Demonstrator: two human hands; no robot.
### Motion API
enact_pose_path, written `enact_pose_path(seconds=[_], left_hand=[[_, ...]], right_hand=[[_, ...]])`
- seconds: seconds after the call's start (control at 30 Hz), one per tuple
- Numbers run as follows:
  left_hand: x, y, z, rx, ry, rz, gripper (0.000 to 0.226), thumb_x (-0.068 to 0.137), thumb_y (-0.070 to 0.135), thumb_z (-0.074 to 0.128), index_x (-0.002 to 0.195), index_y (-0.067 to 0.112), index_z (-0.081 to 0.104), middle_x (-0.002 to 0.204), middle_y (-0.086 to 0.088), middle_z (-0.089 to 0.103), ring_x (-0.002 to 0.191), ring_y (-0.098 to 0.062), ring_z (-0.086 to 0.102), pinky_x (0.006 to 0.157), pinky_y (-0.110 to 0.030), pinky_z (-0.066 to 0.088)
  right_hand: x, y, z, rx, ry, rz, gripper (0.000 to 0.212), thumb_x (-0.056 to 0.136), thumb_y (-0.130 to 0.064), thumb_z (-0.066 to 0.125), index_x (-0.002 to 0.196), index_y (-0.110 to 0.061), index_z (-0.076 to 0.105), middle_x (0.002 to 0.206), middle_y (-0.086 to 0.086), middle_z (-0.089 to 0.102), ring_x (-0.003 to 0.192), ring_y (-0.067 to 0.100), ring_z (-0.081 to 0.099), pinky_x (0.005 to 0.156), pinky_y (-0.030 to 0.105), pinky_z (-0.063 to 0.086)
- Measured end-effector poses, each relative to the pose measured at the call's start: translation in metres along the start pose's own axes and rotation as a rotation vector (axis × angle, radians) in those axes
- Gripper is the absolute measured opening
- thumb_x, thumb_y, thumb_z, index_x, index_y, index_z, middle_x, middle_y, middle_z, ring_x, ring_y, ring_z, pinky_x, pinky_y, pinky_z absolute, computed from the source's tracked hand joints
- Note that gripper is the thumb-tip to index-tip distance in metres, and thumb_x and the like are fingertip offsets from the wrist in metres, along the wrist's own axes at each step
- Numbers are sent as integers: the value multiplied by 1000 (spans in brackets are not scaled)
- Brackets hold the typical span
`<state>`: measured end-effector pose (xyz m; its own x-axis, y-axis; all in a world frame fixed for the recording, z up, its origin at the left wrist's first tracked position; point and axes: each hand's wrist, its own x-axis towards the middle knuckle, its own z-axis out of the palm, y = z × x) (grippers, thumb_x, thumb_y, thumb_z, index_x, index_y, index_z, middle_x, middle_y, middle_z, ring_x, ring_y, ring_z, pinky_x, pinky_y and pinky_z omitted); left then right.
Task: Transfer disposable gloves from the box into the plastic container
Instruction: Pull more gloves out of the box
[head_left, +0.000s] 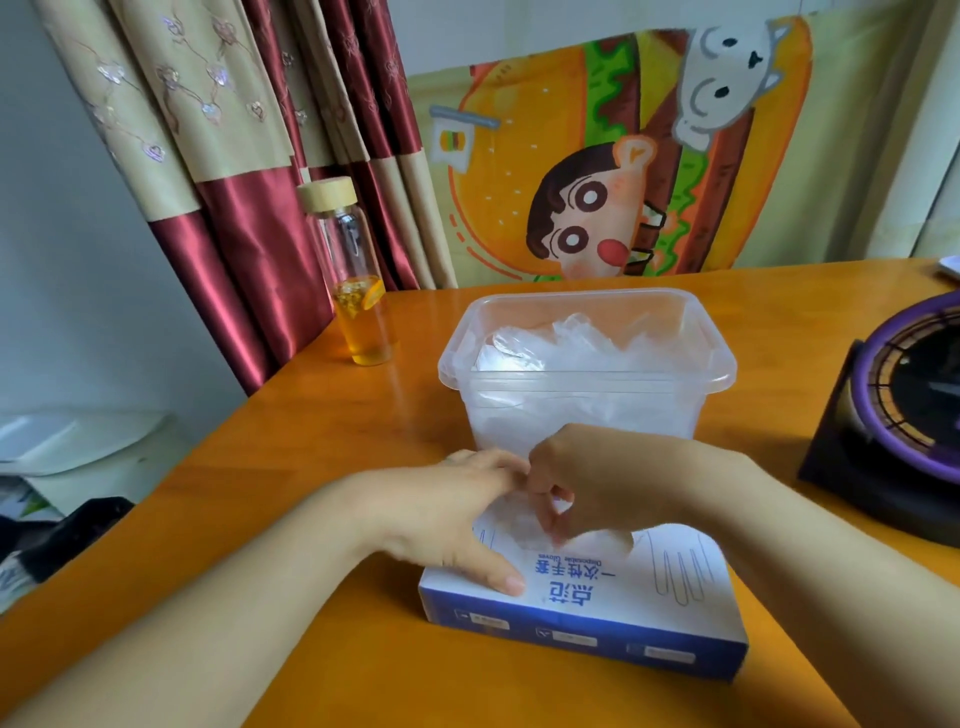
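Left hand (457, 514) presses flat on "Disposable Gloves" box (649, 587); right hand (597, 483), grip closed, pinches a glove (519, 530).

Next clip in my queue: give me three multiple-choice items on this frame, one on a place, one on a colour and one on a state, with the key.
1. Where does the bottle stand relative to the container?
A. To its left
B. Inside it
C. Directly in front of it

2. What colour is the near side of the box?
A. Red
B. Blue
C. Green

3. What state is the container in?
A. Open, with gloves inside
B. Lidded and empty
C. Tipped on its side

Key:
1 A: the bottle stands apart from the container, off its left side.
2 B: the side facing the camera is blue.
3 A: there is no lid on it, and crumpled clear gloves show inside.
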<state>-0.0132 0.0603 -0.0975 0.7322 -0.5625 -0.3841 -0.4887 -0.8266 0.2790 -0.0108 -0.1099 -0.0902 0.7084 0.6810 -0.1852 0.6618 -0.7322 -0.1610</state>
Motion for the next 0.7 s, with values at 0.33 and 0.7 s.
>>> enact_pose_path(seconds=[0.33, 0.7], left_hand=[[1, 5, -7, 20, -11, 5, 84, 75, 51, 75, 143, 31, 30, 145, 10, 38, 130, -11, 39, 110, -35, 36], [-3, 13, -35, -172, 77, 59, 61, 84, 44, 68, 138, 44, 39, 135, 34, 43, 123, 11, 42, 102, -9, 34]], right_hand=[[-24, 21, -40, 195, 686, 14, 13, 90, -21, 61, 82, -30, 57, 76, -25, 54, 71, -5, 55, 62, 12, 43], [-23, 46, -45, 943, 1124, 153, 11, 91, -15, 61, 83, -8, 61, 63, -2, 59, 52, 3, 52, 55, 16, 43]])
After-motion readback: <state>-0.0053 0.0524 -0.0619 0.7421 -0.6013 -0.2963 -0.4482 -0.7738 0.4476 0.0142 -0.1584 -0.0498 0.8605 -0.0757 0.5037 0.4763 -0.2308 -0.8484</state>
